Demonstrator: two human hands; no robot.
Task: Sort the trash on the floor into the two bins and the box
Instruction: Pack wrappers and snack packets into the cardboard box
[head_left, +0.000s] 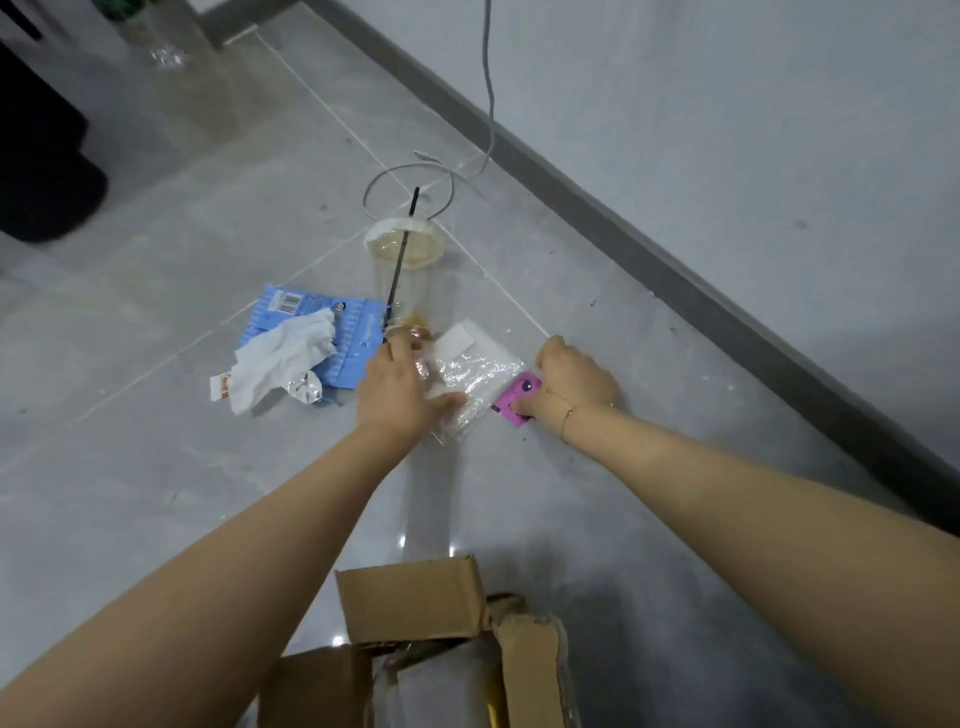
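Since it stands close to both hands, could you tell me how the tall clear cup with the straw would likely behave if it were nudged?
The clear cup stands upright, tall and narrow, so it probably tips easily. Only a little amber liquid shows at its base, so it is likely light and slides readily on the glossy floor. The black straw through its lid could catch a passing hand.

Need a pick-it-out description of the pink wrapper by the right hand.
Start at the dark baseboard along the wall, then drop to the trash on the grey floor beside it. The pink wrapper lies under the right hand, against the clear plastic bag. It is the only pink piece, with a dark round spot.
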